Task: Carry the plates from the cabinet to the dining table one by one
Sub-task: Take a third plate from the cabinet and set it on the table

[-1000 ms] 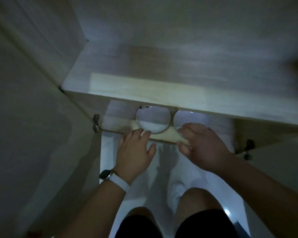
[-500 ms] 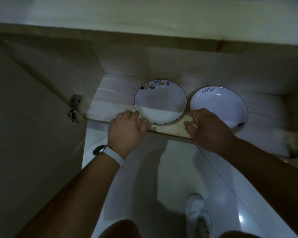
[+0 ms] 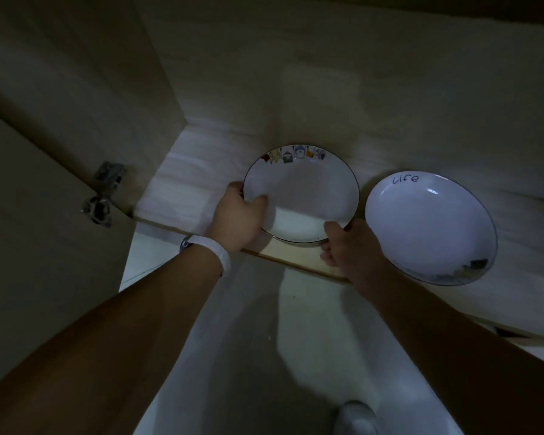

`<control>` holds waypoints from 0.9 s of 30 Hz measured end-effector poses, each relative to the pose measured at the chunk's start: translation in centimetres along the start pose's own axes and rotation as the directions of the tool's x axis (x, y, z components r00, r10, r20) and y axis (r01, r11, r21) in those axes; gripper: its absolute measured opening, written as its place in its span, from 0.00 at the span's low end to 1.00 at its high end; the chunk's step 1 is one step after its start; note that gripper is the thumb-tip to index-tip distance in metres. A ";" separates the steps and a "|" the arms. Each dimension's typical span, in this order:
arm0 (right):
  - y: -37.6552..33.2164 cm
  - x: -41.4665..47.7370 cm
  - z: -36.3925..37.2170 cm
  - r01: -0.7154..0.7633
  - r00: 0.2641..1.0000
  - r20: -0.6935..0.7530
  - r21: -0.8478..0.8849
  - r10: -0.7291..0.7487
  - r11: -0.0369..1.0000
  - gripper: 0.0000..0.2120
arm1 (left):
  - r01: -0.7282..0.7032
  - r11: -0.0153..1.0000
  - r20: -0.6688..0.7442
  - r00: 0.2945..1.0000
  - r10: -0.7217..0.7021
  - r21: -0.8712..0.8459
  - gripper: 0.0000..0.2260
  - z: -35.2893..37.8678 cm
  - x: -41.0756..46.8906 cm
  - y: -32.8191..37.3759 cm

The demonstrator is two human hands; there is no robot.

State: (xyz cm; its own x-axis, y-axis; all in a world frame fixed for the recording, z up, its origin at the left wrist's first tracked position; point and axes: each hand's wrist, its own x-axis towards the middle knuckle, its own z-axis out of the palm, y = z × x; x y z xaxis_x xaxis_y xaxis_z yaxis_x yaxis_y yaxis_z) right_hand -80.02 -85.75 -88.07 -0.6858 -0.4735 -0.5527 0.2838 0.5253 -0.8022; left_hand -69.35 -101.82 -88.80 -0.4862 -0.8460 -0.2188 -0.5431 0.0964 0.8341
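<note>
Two white plates lie side by side on the low cabinet shelf [image 3: 195, 196]. The left plate [image 3: 308, 189] has a dark rim and small coloured pictures along its far edge. My left hand [image 3: 237, 216] grips its left rim, thumb on top. My right hand [image 3: 347, 246] holds its near right rim, thumb on the edge and fingers underneath. The right plate [image 3: 431, 224], marked "life" at its far edge, rests untouched beside my right hand.
The open cabinet door [image 3: 41, 246] with metal hinges [image 3: 102, 196] stands at the left. The cabinet's back wall [image 3: 327, 89] rises just behind the plates. Below the shelf is a pale tiled floor [image 3: 248, 356], with my white shoe [image 3: 357, 417] at the bottom.
The view has dropped closer to the shelf. Both hands moved from the shelf's front edge onto the left plate and closed on its rim.
</note>
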 end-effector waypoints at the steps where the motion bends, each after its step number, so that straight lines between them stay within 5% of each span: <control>1: -0.3 0.1 0.3 0.017 1.000 -0.019 0.056 -0.016 0.998 0.07 | 0.001 1.000 0.003 1.000 -0.001 -0.006 0.17 0.0 0.3 0.0; 13: 0.1 1.0 1.4 0.109 0.979 -0.181 0.077 -0.094 0.991 0.16 | -0.009 1.000 -0.038 0.999 0.010 0.015 0.08 0.2 1.6 -1.0; 27: 2.1 -3.0 0.5 0.291 0.934 -0.205 -0.032 -0.291 0.956 0.19 | 0.020 0.885 0.035 0.999 -0.004 -0.466 0.19 -0.4 -4.7 -1.9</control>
State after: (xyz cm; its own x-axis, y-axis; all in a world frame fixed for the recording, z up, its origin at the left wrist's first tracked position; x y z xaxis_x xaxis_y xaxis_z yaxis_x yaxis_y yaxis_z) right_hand -76.99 -83.60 -88.24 -0.8607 -0.4508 -0.2365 0.0505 0.3867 -0.9208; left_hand -65.73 -98.23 -89.19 -0.5073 -0.8277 -0.2397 -0.1715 -0.1756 0.9694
